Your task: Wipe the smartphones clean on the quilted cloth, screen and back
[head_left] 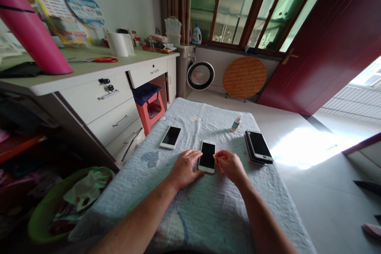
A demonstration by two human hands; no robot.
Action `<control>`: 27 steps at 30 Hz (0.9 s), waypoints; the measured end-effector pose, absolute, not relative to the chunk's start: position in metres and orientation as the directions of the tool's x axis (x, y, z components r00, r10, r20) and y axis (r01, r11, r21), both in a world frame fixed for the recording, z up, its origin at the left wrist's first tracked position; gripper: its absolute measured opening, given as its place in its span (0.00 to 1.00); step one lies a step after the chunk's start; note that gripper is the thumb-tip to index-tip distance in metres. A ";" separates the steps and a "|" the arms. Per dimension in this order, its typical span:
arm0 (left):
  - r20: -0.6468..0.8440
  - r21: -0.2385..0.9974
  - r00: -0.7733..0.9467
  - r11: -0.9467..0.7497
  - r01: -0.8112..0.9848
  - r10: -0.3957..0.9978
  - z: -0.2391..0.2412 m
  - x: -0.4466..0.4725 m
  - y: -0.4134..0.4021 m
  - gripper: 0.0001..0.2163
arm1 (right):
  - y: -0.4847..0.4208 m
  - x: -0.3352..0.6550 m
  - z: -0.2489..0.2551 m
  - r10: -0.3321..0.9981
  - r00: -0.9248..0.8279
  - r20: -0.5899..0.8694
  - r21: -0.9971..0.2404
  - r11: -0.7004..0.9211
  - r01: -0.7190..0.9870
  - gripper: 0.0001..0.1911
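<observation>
A white smartphone with a dark screen lies face up on the cloth-covered table, between my two hands. My left hand rests along its left edge, fingers stretched out and thumb near the lower corner. In my right hand a small orange-yellow cloth is pinched, touching the phone's right edge. Another white phone lies to the left, apart from my hands. To the right is a stack of phones, a white-framed one on top. A small spray bottle stands upright behind them.
The table wears a pale blue quilted cloth. A desk with drawers runs along the left, bearing a pink tumbler, scissors and a paper roll. Beyond are a red stool and an open washing machine.
</observation>
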State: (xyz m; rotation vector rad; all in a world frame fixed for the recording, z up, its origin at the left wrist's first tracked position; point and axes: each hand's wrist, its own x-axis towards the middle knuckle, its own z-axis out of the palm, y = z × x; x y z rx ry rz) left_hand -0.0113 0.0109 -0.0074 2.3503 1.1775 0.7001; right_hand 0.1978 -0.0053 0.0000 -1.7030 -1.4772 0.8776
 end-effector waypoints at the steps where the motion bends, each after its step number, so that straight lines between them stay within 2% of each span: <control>1: 0.248 0.566 0.515 -0.554 0.611 0.821 -0.007 -0.011 0.011 0.27 | -0.005 0.198 -0.002 0.990 0.124 -0.062 -0.871 -0.114 0.479 0.11; 9: 0.241 0.551 0.518 -0.555 0.624 0.821 -0.004 -0.009 0.009 0.26 | -0.004 0.191 -0.001 0.982 0.151 -0.112 -0.971 -0.141 0.194 0.13; 16: 0.273 0.537 0.516 -0.574 0.618 0.812 -0.006 -0.007 0.009 0.29 | -0.011 0.186 0.014 0.976 0.168 -0.138 -0.990 -0.128 -0.066 0.15; 21: 0.305 0.532 0.495 -0.576 0.620 0.814 -0.004 -0.004 0.007 0.26 | -0.013 0.177 0.015 0.990 0.126 -0.063 -0.996 -0.053 -0.075 0.16; 27: 0.334 0.476 0.495 -0.597 0.646 0.802 0.005 -0.004 0.004 0.17 | -0.014 0.168 0.010 0.990 0.099 0.100 -0.994 0.096 0.041 0.15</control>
